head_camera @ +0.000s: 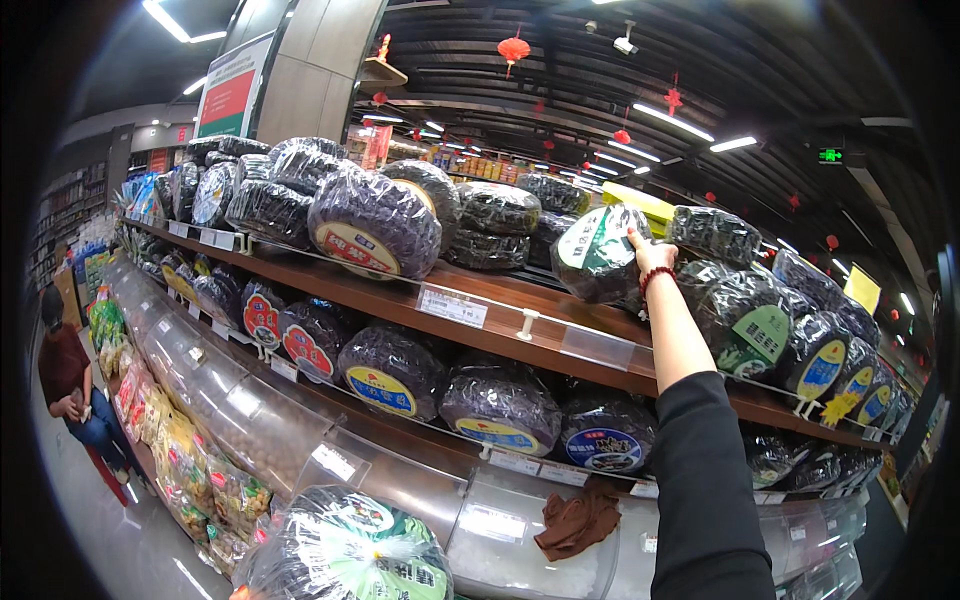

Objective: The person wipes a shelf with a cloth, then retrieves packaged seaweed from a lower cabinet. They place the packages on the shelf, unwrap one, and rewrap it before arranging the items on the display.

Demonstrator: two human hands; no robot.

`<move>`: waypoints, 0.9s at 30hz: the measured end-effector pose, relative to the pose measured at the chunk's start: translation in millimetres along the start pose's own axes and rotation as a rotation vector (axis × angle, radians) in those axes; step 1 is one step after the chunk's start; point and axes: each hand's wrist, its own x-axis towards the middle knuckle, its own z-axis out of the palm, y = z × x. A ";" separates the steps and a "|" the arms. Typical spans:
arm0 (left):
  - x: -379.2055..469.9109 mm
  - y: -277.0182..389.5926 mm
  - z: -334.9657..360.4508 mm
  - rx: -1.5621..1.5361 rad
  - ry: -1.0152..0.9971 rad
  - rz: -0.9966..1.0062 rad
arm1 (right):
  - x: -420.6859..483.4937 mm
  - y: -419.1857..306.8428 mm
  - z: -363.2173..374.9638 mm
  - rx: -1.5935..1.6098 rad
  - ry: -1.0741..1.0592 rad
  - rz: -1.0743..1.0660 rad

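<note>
My right hand (654, 255) grips the edge of a round plastic-wrapped pack of dried seaweed (600, 251) with a green and white label, tilted over the upper wooden shelf (525, 296). At the bottom, a larger clear-wrapped seaweed pack (352, 547) with a green label stands close to me. Only a fingertip of my left hand (240, 592) shows at its lower left edge; the rest of that hand is hidden. Beside my right hand, a dark wrapped disc (712, 232) lies on top of another pack with a green label (750, 322).
More wrapped discs (375, 225) fill both shelves. Below are clear-lidded bulk bins (405, 465), with a brown cloth (577, 521) on one lid. Bagged goods (180, 465) line the left side, where a seated person (71, 375) is in the aisle. Price-tag holders (454, 304) edge the shelf.
</note>
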 end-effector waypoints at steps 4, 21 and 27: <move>0.2 1.3 4.6 -0.047 0.146 0.015 | 32.3 17.6 32.3 -0.265 -0.165 -0.047; 5.2 -13.5 -29.5 0.709 -0.066 0.494 | -13.3 -2.0 16.0 -0.705 -0.484 -0.432; 23.1 -5.1 -23.9 0.467 -0.062 0.314 | -34.2 4.7 8.6 -0.791 -0.858 -0.885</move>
